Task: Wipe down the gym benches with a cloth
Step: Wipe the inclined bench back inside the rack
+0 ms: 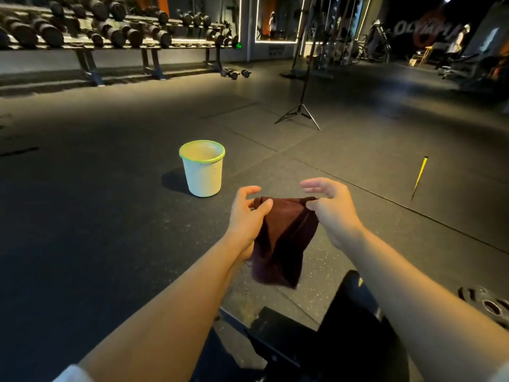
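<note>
Both hands hold the dark cloth (283, 238) up by its top corners, left hand (248, 216) pinching one, right hand (330, 213) the other. It hangs limp above the floor (110, 216), near the bucket (203, 172). Soft and light, I'd say; best bunched in one palm.

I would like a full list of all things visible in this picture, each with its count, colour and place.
dark maroon cloth: one, dark maroon, hanging between both hands above the floor
white plastic bucket with green rim: one, white and green, standing on the floor left of the hands
black padded bench: one, black, bottom centre, partly hidden
black tripod stand: one, black, on the floor, centre right
yellow stick: one, yellow, right floor
dumbbell rack: one, dark, many dumbbells, top left
weight plate: one, dark, lower right
left hand: pinches the cloth's left corner
right hand: pinches the right corner
</note>
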The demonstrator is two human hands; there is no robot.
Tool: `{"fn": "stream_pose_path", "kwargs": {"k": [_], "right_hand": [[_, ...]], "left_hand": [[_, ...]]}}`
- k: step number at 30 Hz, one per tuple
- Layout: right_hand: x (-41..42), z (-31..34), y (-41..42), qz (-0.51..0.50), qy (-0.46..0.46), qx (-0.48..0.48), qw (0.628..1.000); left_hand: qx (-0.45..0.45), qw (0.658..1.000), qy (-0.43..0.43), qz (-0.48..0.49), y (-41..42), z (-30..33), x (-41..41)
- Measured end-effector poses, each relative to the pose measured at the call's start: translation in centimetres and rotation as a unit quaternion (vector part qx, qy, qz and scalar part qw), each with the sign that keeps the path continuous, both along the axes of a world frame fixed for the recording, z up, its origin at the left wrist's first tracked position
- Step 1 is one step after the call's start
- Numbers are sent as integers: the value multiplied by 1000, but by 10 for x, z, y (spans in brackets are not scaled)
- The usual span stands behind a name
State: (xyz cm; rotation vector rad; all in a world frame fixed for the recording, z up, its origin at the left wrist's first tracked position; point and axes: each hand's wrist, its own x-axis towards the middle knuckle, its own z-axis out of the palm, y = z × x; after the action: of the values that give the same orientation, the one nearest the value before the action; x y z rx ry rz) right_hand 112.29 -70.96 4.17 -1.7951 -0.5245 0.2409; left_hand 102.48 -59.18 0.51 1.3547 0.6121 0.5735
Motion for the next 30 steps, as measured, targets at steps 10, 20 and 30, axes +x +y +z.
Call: {"fn": "stream_pose_path", "kwargs": {"k": [10, 20, 30], "right_hand": [[53, 42, 25, -4, 0, -139, 990], [0, 202, 63, 93, -132, -404, 900], [-116, 267, 218, 21, 106, -87, 990]], "left_hand": [[194, 973, 117, -42, 81, 71, 39], [373, 876, 265, -150, 150, 209, -36], [292, 930, 219, -47, 205, 296, -101]]}}
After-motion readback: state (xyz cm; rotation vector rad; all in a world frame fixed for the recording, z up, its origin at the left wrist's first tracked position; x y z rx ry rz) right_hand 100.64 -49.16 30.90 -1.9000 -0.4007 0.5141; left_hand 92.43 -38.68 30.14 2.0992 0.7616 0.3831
